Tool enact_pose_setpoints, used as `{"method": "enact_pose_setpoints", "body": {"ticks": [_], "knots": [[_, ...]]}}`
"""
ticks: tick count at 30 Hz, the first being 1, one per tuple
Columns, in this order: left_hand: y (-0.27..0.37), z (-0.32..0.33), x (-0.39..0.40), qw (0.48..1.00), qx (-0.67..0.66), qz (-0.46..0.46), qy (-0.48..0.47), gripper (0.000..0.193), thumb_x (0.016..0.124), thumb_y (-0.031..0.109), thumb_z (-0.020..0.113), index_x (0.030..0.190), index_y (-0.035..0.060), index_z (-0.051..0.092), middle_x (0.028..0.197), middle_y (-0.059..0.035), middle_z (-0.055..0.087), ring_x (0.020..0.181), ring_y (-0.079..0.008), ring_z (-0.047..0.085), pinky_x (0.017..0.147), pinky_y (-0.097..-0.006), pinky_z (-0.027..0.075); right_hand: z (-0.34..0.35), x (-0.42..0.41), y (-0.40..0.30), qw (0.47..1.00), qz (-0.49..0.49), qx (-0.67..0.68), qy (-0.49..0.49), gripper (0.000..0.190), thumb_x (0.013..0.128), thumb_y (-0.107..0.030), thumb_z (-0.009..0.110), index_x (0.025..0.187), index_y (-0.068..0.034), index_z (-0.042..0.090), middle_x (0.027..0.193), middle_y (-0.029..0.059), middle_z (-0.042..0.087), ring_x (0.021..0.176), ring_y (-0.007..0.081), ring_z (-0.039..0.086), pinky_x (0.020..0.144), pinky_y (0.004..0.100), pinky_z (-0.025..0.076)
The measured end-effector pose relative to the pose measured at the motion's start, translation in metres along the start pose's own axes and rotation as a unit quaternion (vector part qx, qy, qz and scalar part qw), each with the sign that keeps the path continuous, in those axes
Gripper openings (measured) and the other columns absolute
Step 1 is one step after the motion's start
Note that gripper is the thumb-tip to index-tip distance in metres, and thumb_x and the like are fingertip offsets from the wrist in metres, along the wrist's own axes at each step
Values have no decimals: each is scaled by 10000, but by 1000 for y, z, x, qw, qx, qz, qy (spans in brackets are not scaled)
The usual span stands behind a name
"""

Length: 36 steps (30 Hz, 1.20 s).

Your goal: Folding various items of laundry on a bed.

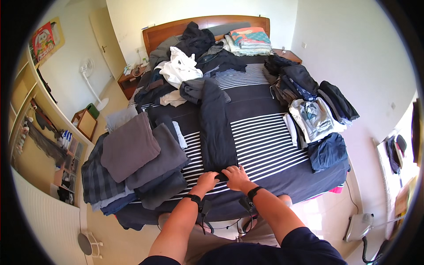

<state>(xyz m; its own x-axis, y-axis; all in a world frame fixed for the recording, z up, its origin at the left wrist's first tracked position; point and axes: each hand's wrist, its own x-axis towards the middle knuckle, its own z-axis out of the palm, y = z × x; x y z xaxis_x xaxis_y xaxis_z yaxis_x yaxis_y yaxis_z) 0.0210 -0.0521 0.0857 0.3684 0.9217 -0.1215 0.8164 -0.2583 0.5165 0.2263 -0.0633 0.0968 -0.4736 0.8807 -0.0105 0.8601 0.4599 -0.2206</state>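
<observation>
A long black garment, probably trousers (217,132), lies lengthwise over the striped bedspread (265,139), its near end towards me. My left hand (208,181) and my right hand (236,178) both grip that near end, close together, with a small dark fold showing between them. The garment's far end lies by a grey crumpled garment (192,88) and a white shirt (180,68). To the left are stacked folded garments, a brownish-grey one (131,145) on top. Each wrist wears a black strap with a small device and cable.
Piles of folded clothes (314,116) line the bed's right side. Dark clothes (195,39) are heaped near the wooden headboard (159,31), beside folded linens (250,38). A white fan (87,71) and open wardrobe shelves (29,96) stand left; a stool (86,244) is at lower left.
</observation>
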Motion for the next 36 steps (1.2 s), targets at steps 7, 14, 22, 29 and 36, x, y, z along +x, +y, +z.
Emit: {"method": "enact_pose_setpoints", "body": {"ticks": [7, 14, 22, 29, 36], "knots": [[-15, 4, 23, 997, -41, -32, -50, 413, 976, 327, 615, 1272, 45, 676, 1220, -219, 697, 1139, -396, 653, 968, -462, 513, 11, 2, 0, 999, -9, 11, 46, 629, 827, -198, 773, 1414, -171, 548, 1413, 35, 554, 1380, 248, 482, 1174, 514, 339], [-25, 19, 22, 996, -86, -23, -16, 388, 1017, 355, 530, 1172, 47, 709, 1186, -216, 705, 1121, -396, 654, 967, -469, 508, 0, 14, 1, 996, 20, 28, -79, 544, 896, -270, 747, 1404, -175, 574, 1378, 49, 601, 1349, 260, 521, 1168, 492, 358], [-15, 27, 0, 998, -40, -44, -25, 489, 1060, 453, 442, 1069, 40, 704, 1086, -251, 710, 1037, -450, 665, 914, -529, 509, -11, -5, 2, 990, 34, 39, -133, 478, 920, -347, 705, 1335, -139, 594, 1211, 120, 693, 1191, 330, 634, 1037, 474, 477], [-15, 42, -10, 997, -21, -76, -23, 476, 1053, 455, 469, 1065, 32, 687, 1067, -256, 714, 1029, -466, 665, 911, -527, 513, -19, -16, 0, 975, 57, 105, -186, 461, 933, -385, 685, 1304, -134, 578, 1115, 192, 724, 1104, 403, 675, 968, 497, 507], [9, 29, -25, 987, 115, -26, 108, 263, 947, 351, 647, 975, 101, 723, 920, -129, 704, 946, -351, 688, 830, -469, 545, -14, -14, 7, 969, 65, 117, -206, 480, 973, -452, 615, 1353, -160, 584, 1167, 191, 716, 1142, 394, 661, 991, 497, 495]]}}
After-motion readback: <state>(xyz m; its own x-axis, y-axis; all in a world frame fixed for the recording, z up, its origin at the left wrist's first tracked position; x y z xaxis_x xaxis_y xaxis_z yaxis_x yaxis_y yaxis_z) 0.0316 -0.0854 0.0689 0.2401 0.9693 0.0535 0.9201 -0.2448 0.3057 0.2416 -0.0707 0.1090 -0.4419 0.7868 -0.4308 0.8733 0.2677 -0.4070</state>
